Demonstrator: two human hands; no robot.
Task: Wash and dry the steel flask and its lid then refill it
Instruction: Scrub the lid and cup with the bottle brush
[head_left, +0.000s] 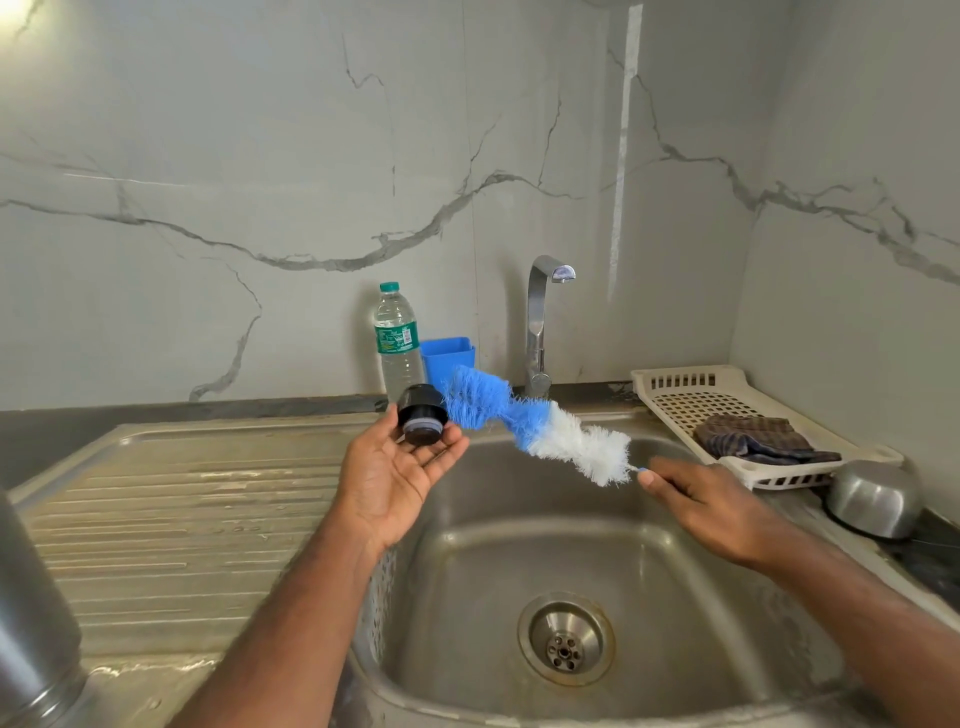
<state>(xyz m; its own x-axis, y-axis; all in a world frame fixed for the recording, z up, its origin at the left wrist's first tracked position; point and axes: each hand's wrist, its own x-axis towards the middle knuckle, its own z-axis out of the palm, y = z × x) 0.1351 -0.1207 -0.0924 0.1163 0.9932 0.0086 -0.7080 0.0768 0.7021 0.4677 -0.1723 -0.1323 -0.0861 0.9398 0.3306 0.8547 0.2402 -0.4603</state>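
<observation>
While our left hand (395, 467) cradles the black lid (422, 414) on loosely curled fingers over the sink (519, 545), our right hand (711, 506) pinches the bottle brush (540, 423), bristles at the lid for scrubbing.

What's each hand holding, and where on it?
Left hand holds the lid by its sides, at the fingertips. Right hand grips the brush by its handle end.

counted: one lid (422, 420), one bottle brush (535, 426), one water bottle (397, 340), one blue cup (448, 358), one tray (675, 387), one cloth (753, 439), one steel bowl (872, 499), two hands.
</observation>
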